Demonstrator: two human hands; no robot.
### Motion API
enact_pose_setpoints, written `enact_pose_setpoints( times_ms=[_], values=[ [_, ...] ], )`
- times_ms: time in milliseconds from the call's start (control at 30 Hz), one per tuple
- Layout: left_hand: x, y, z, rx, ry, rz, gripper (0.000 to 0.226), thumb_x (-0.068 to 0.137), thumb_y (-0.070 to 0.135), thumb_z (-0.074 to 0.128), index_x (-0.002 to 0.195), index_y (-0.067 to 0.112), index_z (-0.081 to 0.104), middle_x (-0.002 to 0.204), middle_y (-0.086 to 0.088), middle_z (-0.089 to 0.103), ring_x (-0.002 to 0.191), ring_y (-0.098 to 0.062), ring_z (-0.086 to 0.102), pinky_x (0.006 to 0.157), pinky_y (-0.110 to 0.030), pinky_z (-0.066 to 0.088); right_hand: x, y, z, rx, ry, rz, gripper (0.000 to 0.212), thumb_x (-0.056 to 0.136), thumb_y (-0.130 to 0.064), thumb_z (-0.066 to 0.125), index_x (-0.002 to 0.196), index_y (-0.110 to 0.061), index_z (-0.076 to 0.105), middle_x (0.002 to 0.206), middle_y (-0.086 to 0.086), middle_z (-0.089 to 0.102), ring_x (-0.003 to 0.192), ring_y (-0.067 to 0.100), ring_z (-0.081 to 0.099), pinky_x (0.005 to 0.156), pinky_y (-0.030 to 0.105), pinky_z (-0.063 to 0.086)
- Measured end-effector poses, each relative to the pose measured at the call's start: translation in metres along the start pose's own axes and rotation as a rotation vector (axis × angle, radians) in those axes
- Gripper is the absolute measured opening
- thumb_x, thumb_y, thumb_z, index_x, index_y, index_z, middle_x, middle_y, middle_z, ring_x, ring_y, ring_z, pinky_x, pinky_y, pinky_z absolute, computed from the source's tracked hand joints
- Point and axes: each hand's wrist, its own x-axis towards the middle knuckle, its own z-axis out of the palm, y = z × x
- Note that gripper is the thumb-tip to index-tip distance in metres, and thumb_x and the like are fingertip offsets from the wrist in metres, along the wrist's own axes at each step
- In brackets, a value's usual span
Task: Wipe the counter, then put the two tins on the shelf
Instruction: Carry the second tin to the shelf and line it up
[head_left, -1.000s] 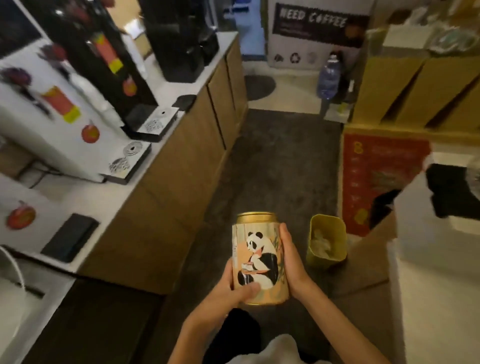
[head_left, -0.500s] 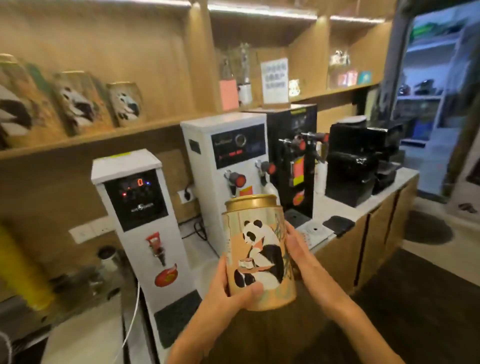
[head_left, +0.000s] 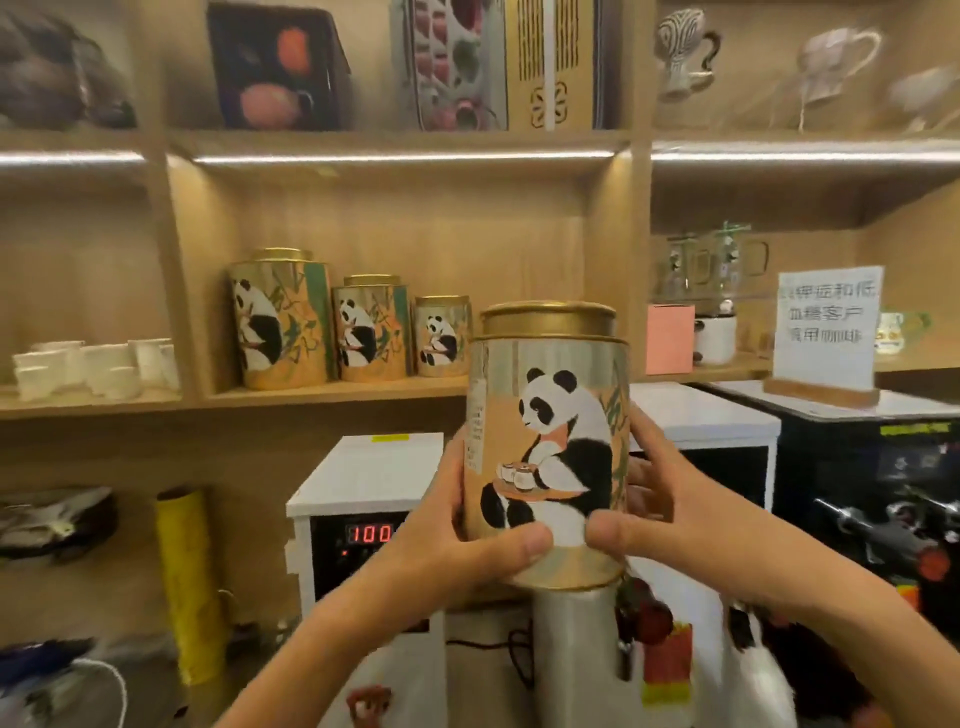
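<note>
I hold a round panda tin (head_left: 548, 441) with a gold lid upright in front of me, above the machines. My left hand (head_left: 467, 540) grips its lower left side and my right hand (head_left: 660, 514) grips its lower right side, both thumbs on the front. Behind it runs a wooden shelf (head_left: 332, 397). Three more panda tins stand there in a row: a large tin (head_left: 280, 317), a middle tin (head_left: 370, 327) and a small tin (head_left: 442, 336). The shelf board to the right of the small tin is hidden behind the held tin.
A white water heater (head_left: 363, 499) showing 100 and a second white machine (head_left: 701, 415) stand below the shelf. White cups (head_left: 93, 366) sit on the shelf at left, a paper sign (head_left: 826, 327) and pink box (head_left: 670, 338) at right. A yellow roll (head_left: 189, 582) leans at left.
My view swung from the floor up past the counter to the shelf. The tin rose with both hands and now sits level with the shelf's row of tins.
</note>
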Motion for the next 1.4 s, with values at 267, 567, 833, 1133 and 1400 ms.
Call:
enact_pose_setpoints(
  times_ms=[267, 567, 833, 1133, 1400],
  values=[
    [0.152, -0.008, -0.084, 0.29, 0.009, -0.04, 0.078, 0.064, 0.057, 0.084, 0.117, 0.077, 0.03, 0.107, 0.038, 0.063, 0.098, 0.014, 0.064, 0.068, -0.009, 0.053, 0.148, 0.022, -0.083, -0.143, 0.051, -0.079, 0.11, 0.061, -0.048, 0.089, 0.141, -0.065, 0.017, 0.127, -0.017, 0.069, 0.116, 0.008, 0.066, 0.104, 0.042, 0.041],
    [0.33, -0.08, -0.131, 0.406, 0.187, -0.144, 0.088, 0.071, 0.042, 0.085, 0.144, 0.031, 0.037, 0.13, 0.002, 0.059, 0.114, -0.017, 0.057, 0.103, -0.04, 0.043, 0.316, 0.095, -0.161, -0.019, 0.11, 0.097, 0.107, 0.062, -0.02, 0.091, 0.144, -0.043, 0.027, 0.131, -0.003, 0.059, 0.111, 0.017, 0.063, 0.074, 0.023, 0.06],
    [0.4, -0.139, -0.125, 0.437, 0.22, -0.22, 0.067, 0.088, 0.033, 0.071, 0.145, 0.021, 0.037, 0.142, -0.003, 0.054, 0.114, -0.014, 0.052, 0.1, -0.033, 0.038, 0.391, 0.15, -0.208, -0.003, 0.046, 0.248, 0.105, 0.074, -0.002, 0.083, 0.152, -0.03, 0.018, 0.109, -0.008, 0.056, 0.103, 0.016, 0.059, 0.08, 0.027, 0.055],
    [0.427, -0.158, -0.125, 0.478, 0.283, -0.3, 0.064, 0.09, 0.03, 0.068, 0.145, 0.021, 0.038, 0.146, -0.004, 0.051, 0.133, -0.024, 0.048, 0.112, -0.044, 0.037, 0.432, 0.183, -0.219, 0.04, 0.022, 0.264, 0.109, 0.069, -0.002, 0.085, 0.153, -0.027, 0.019, 0.153, 0.008, 0.038, 0.137, 0.031, 0.04, 0.116, 0.048, 0.035],
    [0.434, -0.18, -0.137, 0.542, 0.333, -0.28, 0.061, 0.092, 0.029, 0.065, 0.146, 0.019, 0.037, 0.146, -0.004, 0.05, 0.136, -0.023, 0.046, 0.104, -0.034, 0.037, 0.449, 0.218, -0.21, 0.06, 0.001, 0.188, 0.108, 0.069, -0.018, 0.087, 0.152, -0.028, 0.02, 0.125, -0.005, 0.05, 0.11, 0.015, 0.053, 0.098, 0.03, 0.046]
  ],
)
